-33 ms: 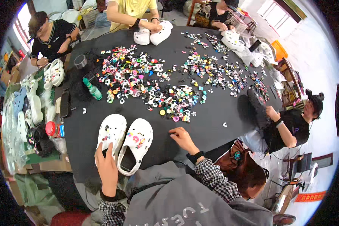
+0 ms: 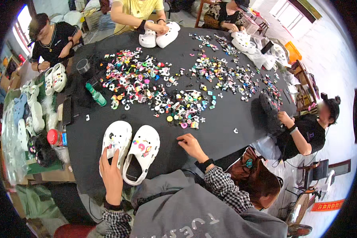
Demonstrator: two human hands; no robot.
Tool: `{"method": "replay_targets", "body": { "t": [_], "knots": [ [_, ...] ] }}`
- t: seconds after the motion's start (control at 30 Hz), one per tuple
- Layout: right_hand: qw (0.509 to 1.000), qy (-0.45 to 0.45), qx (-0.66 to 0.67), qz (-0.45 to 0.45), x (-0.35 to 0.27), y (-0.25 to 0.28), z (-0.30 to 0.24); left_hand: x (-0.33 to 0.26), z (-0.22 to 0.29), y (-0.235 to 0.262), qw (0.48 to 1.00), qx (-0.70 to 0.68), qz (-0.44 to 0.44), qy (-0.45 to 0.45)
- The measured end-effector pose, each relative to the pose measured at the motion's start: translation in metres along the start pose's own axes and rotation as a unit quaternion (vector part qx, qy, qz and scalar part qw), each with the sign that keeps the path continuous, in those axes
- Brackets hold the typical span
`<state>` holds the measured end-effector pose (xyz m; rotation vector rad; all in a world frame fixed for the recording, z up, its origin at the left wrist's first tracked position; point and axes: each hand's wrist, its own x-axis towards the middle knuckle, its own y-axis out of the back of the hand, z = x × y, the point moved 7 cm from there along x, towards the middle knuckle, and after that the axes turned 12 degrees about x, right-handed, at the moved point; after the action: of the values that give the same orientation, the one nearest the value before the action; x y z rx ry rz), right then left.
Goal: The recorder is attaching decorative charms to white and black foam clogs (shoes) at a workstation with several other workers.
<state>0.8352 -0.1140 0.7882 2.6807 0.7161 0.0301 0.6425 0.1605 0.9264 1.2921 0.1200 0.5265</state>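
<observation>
Two white clogs lie side by side on the black table in front of me, toes pointing away. My left hand (image 2: 112, 169) grips the side of the left clog (image 2: 119, 133) at its foot opening, one finger outside and another reaching in. A few small charms sit on that clog's top. The right clog (image 2: 150, 137) carries colourful charms, among them a pink ring shape; neither hand is on it. To the right of it, my right hand (image 2: 193, 146) hovers or rests at the table, fingers loosely bent and slightly apart, with nothing visible between them.
Piles of colourful shoe charms (image 2: 137, 75) spread over the table (image 2: 222, 127). A green bottle (image 2: 96, 95), a clear cup (image 2: 83, 66) and a red-lidded jar (image 2: 56, 137) stand leftward. Several people work around the table; one at right holds a black clog (image 2: 267, 111). More clogs lie at far left.
The person at right has turned the black clog slightly. The whole view has shifted a little. My hands and the two white clogs stay almost in place.
</observation>
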Motion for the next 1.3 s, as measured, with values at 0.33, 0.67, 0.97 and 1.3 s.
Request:
{"method": "replay_targets", "body": {
  "t": [0.33,0.67,0.97,1.3],
  "knots": [
    [0.998,-0.013,0.067,-0.01,0.016,0.028,0.002,0.029,0.0,-0.029,0.994,0.028,-0.082,-0.067],
    [0.981,0.123,-0.067,0.137,0.085,0.086,-0.009,0.041,0.02,-0.027,0.983,0.097,-0.069,-0.139],
    [0.959,0.126,-0.23,0.109,0.096,0.064,-0.009,0.045,0.01,-0.023,0.996,0.049,-0.002,-0.077],
    [0.989,0.08,-0.03,0.121,0.067,0.087,-0.006,-0.003,-0.071,0.01,0.99,-0.056,0.029,0.126]
  ]
}}
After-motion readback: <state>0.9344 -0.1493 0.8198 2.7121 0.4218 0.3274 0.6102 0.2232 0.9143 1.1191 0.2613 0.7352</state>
